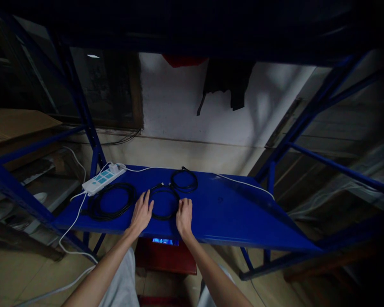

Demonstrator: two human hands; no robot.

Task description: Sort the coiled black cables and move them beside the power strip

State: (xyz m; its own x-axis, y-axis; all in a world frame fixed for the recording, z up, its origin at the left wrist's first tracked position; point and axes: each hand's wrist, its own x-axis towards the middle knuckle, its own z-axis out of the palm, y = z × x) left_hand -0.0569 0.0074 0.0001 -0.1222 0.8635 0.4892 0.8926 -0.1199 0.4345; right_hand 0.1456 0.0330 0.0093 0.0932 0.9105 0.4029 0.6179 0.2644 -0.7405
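Observation:
A black cable (162,218) lies in a loose ring on the blue shelf (230,213), its connector ends near the ring's far side. My left hand (142,213) rests at the ring's left edge, fingers stretched out and slightly apart. At the right edge, the fingers of my right hand (184,214) are curled down over the cable; their tips are partly hidden. To the left sits a bigger, thicker black cable coil (99,214). Behind the ring is a smaller coiled black cable (183,189).
A white power strip (104,180) with a plugged-in adapter lies at the shelf's left rear. Its white cord (61,245) hangs over the front edge. Blue rack posts (272,175) flank the shelf. Below is a reddish stool (166,260) with a lit screen (165,241).

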